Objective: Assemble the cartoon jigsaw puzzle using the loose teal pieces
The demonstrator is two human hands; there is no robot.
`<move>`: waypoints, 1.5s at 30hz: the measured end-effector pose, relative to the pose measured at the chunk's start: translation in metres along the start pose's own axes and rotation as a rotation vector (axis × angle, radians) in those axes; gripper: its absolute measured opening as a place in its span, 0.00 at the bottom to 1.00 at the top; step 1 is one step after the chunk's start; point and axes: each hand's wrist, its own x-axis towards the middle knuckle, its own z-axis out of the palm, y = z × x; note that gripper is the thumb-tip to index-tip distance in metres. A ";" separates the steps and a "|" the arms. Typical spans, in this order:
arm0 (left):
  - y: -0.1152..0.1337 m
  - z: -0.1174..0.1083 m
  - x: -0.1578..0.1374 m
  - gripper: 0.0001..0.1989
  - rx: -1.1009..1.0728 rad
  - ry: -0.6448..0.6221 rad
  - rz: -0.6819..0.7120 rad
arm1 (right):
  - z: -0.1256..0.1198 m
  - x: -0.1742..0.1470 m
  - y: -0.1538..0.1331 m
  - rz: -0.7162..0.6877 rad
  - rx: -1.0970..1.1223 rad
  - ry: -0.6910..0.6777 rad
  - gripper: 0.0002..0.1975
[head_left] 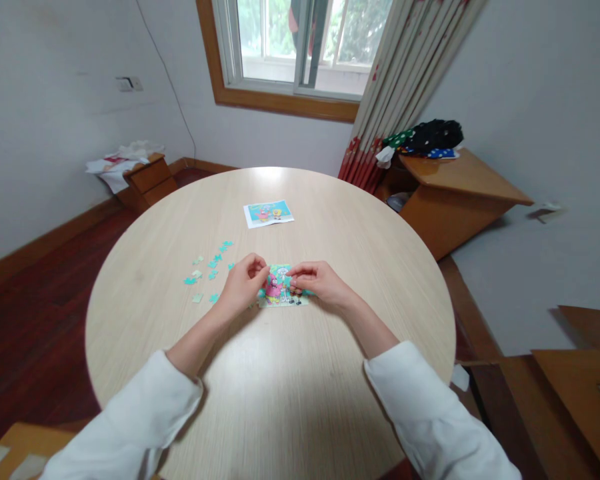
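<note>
A partly joined jigsaw puzzle [281, 293] lies on the round table, showing a pink starfish figure and a pale figure on teal. At its left edge my left hand [244, 283] is closed, thumb and fingers pinched together; whatever they may hold is too small to make out. My right hand [323, 283] covers the puzzle's right side, its fingers pressed together near the top, and I cannot see what is between them. Loose teal puzzle pieces [213, 274] are scattered left of my left hand, with a few pale green pieces [197, 298] among them.
Beyond the puzzle lies a printed reference picture [269, 214]. The round wooden table [280, 400] has a curved edge. A tilted wooden cabinet [460, 193] with cloths stands at the right, and a small cabinet [151, 183] at the left.
</note>
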 end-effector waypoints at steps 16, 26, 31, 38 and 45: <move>-0.003 0.002 0.000 0.11 -0.225 -0.268 -0.108 | 0.009 0.001 0.001 -0.007 0.039 0.000 0.16; -0.004 -0.034 0.017 0.09 -0.092 -0.040 -0.226 | 0.003 0.003 0.002 -0.040 0.039 0.065 0.17; -0.012 -0.046 0.020 0.07 -0.049 0.015 -0.222 | 0.001 0.003 0.003 -0.069 0.005 0.080 0.17; -0.018 -0.058 0.023 0.08 0.008 0.116 -0.209 | -0.006 0.006 0.003 -0.113 -0.062 0.129 0.17; -0.023 -0.065 0.019 0.07 0.132 -0.115 -0.219 | -0.009 0.007 0.006 -0.136 -0.114 0.147 0.16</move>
